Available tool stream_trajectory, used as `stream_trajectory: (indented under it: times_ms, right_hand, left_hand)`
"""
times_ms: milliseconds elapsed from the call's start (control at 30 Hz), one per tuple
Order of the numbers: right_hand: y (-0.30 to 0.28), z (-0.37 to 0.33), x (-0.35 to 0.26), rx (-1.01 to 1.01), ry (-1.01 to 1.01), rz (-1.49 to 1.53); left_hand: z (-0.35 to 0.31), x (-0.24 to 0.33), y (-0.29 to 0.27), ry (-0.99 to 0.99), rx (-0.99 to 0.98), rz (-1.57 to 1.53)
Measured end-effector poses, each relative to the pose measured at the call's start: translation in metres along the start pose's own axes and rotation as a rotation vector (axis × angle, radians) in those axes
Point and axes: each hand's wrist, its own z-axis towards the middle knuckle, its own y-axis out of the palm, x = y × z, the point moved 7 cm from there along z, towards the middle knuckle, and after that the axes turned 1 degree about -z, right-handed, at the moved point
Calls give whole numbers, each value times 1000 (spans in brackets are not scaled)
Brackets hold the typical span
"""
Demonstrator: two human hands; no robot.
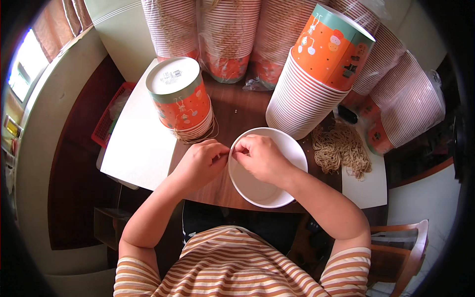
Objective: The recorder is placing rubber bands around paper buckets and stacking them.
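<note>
A white-lined paper bucket [267, 194] stands mouth up at the table's front edge, before me. My right hand [261, 157] reaches over its mouth, fingertips pinched together just inside the left rim. Outside that same rim, my left hand [204, 161] is closed, its fingertips meeting near the right hand's. What lies between the fingers is too small to make out. To the left stands a short stack of upturned orange and green paper buckets [184, 108], with loops of thin brown cord [194, 133] round its lower part.
A tall leaning stack of nested paper buckets [309, 91] rises behind the right hand. A heap of tan cords [341, 148] lies to the right, near a small black object [348, 114]. Several plastic-wrapped bucket stacks [230, 39] line the back. A red basket [106, 123] sits at the left.
</note>
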Motion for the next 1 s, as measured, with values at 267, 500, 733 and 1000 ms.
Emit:
stream_trajectory:
  times_ms: [267,500,733,1000]
  right_hand:
    - [-2,-10,-1,-79,99,129]
    - [-7,-67,-46,-261,2,-293]
    - [-8,-88,-47,-285,-35,-349]
    - [-24,-89,-35,-121,-11,-295]
  left_hand:
    - [-9,-7,6,-180,-24,-114]
    - [-63,-21,40,-356,-245,-959]
    - [-81,-9,42,-287,-126,-989]
    - [-84,1,36,-102,19,-985]
